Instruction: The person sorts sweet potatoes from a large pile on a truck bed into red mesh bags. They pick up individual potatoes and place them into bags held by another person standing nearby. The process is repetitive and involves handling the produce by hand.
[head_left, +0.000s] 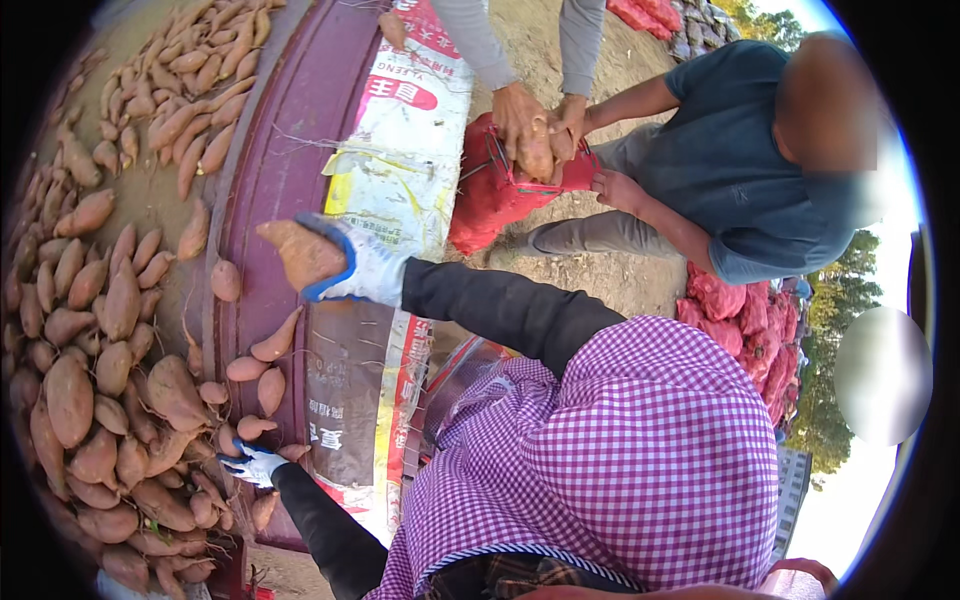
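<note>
My right hand (356, 261), in a white glove with blue palm coating, grips a large sweet potato (304, 255) over the purple metal ledge (274, 161). My left hand (253, 463), gloved alike, is low at the ledge's edge, fingers apart beside a small sweet potato (227, 439); whether it touches it I cannot tell. Several loose sweet potatoes (271, 390) lie on the ledge between my hands. Left of the ledge spreads a large heap of sweet potatoes (97, 390). Printed woven sacks (420, 150) drape over the ledge's near side. Purple gingham clothing covers my body.
A co-worker's bare hands (534, 131), in grey sleeves, hold sweet potatoes at the mouth of a red mesh sack (480, 217). A person in a dark blue shirt (750, 165) holds that sack. Filled red sacks (750, 322) are stacked on the ground behind.
</note>
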